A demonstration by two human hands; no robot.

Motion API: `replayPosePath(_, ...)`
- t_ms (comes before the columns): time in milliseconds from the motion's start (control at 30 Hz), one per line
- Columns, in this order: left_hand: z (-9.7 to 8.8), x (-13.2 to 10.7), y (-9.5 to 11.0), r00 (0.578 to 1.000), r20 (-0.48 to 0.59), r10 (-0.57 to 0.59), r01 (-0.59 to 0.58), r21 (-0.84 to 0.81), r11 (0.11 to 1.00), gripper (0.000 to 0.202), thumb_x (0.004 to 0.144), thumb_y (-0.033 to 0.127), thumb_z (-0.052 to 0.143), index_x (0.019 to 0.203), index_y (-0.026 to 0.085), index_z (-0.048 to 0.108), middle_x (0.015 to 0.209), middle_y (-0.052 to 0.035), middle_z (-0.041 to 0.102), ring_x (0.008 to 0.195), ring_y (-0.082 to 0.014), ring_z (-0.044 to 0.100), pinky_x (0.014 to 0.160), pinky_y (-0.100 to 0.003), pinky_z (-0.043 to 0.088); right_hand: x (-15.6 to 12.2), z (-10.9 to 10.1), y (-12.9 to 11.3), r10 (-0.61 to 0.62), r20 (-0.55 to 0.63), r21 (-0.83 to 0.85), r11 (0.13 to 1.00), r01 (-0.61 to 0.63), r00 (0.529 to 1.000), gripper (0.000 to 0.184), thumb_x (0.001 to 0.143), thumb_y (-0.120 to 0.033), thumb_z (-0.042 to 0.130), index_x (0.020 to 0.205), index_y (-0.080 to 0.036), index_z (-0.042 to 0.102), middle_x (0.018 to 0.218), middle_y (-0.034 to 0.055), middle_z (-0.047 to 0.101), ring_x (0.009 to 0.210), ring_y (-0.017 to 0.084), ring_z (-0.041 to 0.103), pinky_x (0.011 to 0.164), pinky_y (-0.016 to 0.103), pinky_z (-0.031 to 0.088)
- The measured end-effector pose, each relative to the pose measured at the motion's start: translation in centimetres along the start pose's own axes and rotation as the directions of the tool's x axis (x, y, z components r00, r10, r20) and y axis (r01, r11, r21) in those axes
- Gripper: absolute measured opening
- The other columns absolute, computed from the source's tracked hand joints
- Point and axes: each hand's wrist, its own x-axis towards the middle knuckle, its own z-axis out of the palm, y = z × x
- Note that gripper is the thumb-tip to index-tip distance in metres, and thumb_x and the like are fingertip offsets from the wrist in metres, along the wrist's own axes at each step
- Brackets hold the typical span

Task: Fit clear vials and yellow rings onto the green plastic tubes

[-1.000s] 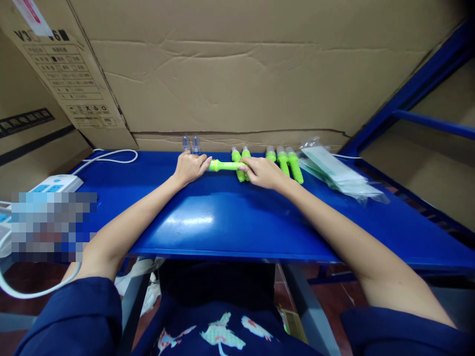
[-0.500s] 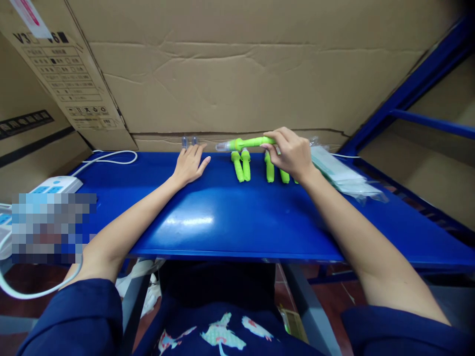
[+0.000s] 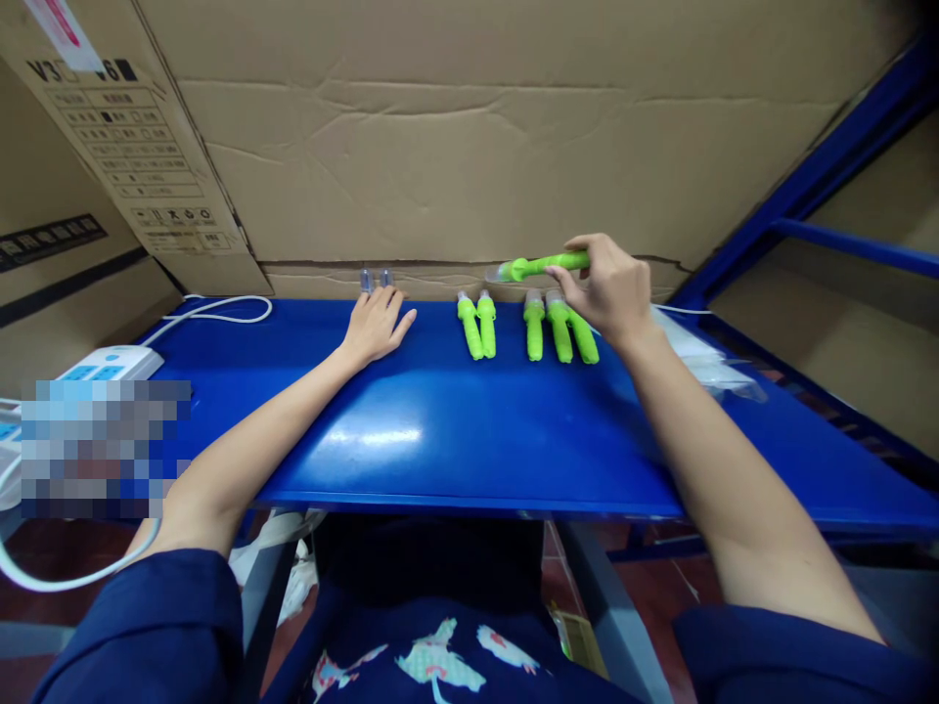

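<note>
My right hand point(image 3: 608, 288) is closed on the end of a lime-green pen-shaped tool with a clear cap point(image 3: 532, 267), held sideways above the table with its cap pointing left. Below it, a group of green capped tools point(image 3: 561, 328) lies on the table. To their left are two more green tools point(image 3: 477, 325) side by side, with smaller clear tips. My left hand point(image 3: 373, 326) rests flat on the table, fingers out and thumb apart. Just beyond its fingertips stand two small clear caps point(image 3: 377, 281), partly hidden by the fingers.
The blue table point(image 3: 455, 420) backs onto a large cardboard sheet point(image 3: 440, 176). Clear plastic packets point(image 3: 723, 372) lie at the right, partly behind my right arm. A white power strip point(image 3: 121, 367) with a cable is at the left. A blue metal frame point(image 3: 814, 176) rises at the right.
My right hand has moved right and slightly up with the green tool, uncovering the group of capped tools below. My left hand has stayed in place.
</note>
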Motion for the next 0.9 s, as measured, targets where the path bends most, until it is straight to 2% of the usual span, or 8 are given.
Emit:
replayPosePath(267, 0.2, 0.0, -0.1, 1.0, -0.006, 0.005, -0.005, -0.002, 1.0, 0.054, 0.105, 0.048, 0.026, 0.123, 0.012, 0.061, 0.123, -0.0206, 0.066, 0.118, -0.0348, 0.06, 0.099, -0.046, 0.042, -0.3, 1.1, -0.1, -0.034, 0.069, 0.027, 0.999, 0.032, 0.997, 0.038, 0.099, -0.039, 0.049, 0.127, -0.013, 0.055, 0.113, 0.0187, 0.067, 0.096, 0.029, 0.066, 0.076, 0.04, 0.054)
replayPosePath(600, 0.0, 0.0, -0.1, 1.0, 0.02, -0.001, 0.002, -0.032, 0.999, 0.054, 0.105, 0.047, 0.026, 0.124, 0.012, 0.062, 0.126, -0.0207, 0.066, 0.119, -0.0355, 0.06, 0.1, -0.048, 0.041, -0.4, 0.8, -2.0, -0.15, 0.213, -0.014, 0.988, 0.157, 0.965, 0.029, 0.098, -0.028, 0.046, 0.12, -0.016, 0.061, 0.124, 0.0181, 0.061, 0.101, 0.029, 0.064, 0.065, 0.035, 0.048)
replayPosePath(700, -0.2, 0.0, -0.1, 1.0, 0.022, -0.007, 0.007, -0.015, 1.0, 0.054, 0.105, 0.046, 0.026, 0.122, 0.012, 0.063, 0.125, -0.0207, 0.066, 0.118, -0.0348, 0.06, 0.099, -0.047, 0.042, -0.4, 1.0, -2.5, -0.17, 0.328, -0.011, 0.983, 0.184, 0.929, 0.026, 0.096, -0.027, 0.049, 0.116, -0.019, 0.064, 0.129, 0.0159, 0.059, 0.098, 0.027, 0.065, 0.066, 0.034, 0.048)
replayPosePath(833, -0.1, 0.0, -0.3, 1.0, 0.021, -0.002, 0.002, 0.004, 1.0, 0.052, 0.105, 0.045, 0.027, 0.12, 0.011, 0.064, 0.123, -0.0202, 0.067, 0.116, -0.0344, 0.061, 0.096, -0.046, 0.043, -0.6, 2.2, -2.3, -0.193, 0.549, 0.041, 0.978, 0.205, 0.813, 0.026, 0.086, -0.02, 0.058, 0.11, -0.021, 0.068, 0.122, 0.0119, 0.061, 0.087, 0.023, 0.067, 0.069, 0.033, 0.049)
replayPosePath(900, 0.1, -0.1, -0.4, 1.0, 0.015, 0.004, -0.004, 0.006, 1.0, 0.052, 0.105, 0.046, 0.026, 0.119, 0.012, 0.064, 0.123, -0.0196, 0.067, 0.115, -0.0342, 0.061, 0.097, -0.046, 0.043, -0.9, 2.9, -1.8, -0.207, 0.571, 0.098, 0.978, 0.185, 0.794, 0.028, 0.08, -0.013, 0.061, 0.106, -0.022, 0.069, 0.116, 0.0097, 0.063, 0.082, 0.021, 0.066, 0.07, 0.032, 0.049)
